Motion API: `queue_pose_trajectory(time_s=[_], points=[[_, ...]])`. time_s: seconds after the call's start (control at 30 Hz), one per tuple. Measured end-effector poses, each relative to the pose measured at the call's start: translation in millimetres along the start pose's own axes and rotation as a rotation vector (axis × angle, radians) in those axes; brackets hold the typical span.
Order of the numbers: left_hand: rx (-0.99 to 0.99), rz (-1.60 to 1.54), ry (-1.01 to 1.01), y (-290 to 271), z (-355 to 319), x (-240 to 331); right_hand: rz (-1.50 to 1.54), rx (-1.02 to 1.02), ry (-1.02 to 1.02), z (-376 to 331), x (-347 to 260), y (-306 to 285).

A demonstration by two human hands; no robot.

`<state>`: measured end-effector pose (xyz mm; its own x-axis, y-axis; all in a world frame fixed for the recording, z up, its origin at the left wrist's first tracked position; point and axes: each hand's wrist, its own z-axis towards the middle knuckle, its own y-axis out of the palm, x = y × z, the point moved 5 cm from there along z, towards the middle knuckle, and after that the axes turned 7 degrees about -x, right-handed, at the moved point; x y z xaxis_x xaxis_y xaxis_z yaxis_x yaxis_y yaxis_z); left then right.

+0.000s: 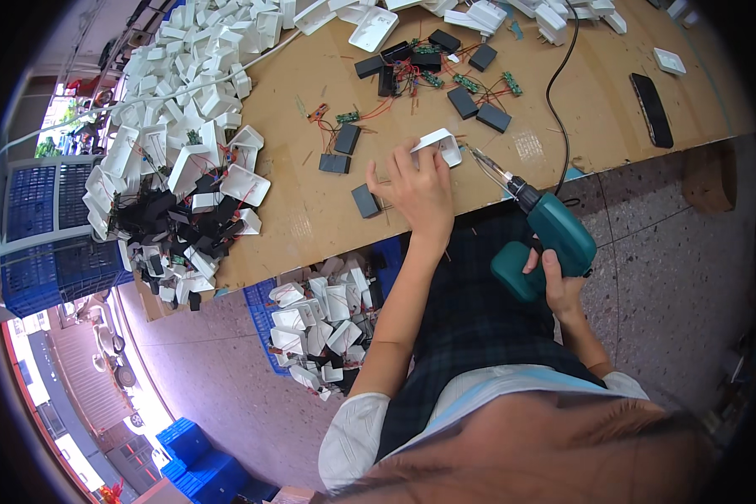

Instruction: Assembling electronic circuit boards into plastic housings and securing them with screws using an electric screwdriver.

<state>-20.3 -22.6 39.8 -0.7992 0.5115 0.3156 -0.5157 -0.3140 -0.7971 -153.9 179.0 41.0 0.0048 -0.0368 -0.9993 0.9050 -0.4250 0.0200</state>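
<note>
Nearest the camera, blurred strands of my hair (596,454) and the edge of a pale blue mask (479,398) fill the bottom, above my white sleeves and dark checked clothing. Beyond them, both my arms reach toward a table topped with brown cardboard (286,231). My left hand (422,189), back upward, is half curled, its fingertips gripping the left side of a small white plastic casing (449,149) that sits on the table near the edge closest to me. I cannot tell where my left thumb is; the outermost finger sticks out to the left, close to a loose black block (365,202). My right hand (556,277) is wrapped around the handle of a green pistol-shaped power tool (564,233), whose thin metal tip points up and left, just beside the casing. Farther back lie black blocks joined by red wires to green circuit boards (466,83). A large heap of white casings (189,71) covers the table's left side, with a dark tangle of blocks and wires (172,214) at its near end. A black cable (553,84) crosses the tabletop; to its right lies a dark phone (652,111). Beneath the table, a blue crate (262,323) holds more white casings.
</note>
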Motion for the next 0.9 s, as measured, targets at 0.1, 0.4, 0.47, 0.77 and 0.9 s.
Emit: queue_pose_trajectory(time_s=[0.1,0.4,0.47,0.77,0.9], points=[[-0.020,0.014,0.004,-3.6,1.3,0.4,0.027,-0.059,-0.035,-4.1,-13.3,0.0],[0.237,-0.313,-0.235,-57.9,-37.7,-50.2,0.208,-0.018,-0.087,2.1,-23.7,-11.4],[0.114,-0.467,-0.364,-50.9,-41.3,-64.6,0.193,0.003,-0.059,6.0,-19.7,-6.8],[-0.160,-0.840,-0.440,-26.8,-36.5,-67.6,0.258,0.028,0.096,8.8,4.8,6.8],[-0.189,-0.919,-0.406,-24.1,-27.2,-56.4,0.194,-0.011,0.100,11.8,11.1,6.7]])
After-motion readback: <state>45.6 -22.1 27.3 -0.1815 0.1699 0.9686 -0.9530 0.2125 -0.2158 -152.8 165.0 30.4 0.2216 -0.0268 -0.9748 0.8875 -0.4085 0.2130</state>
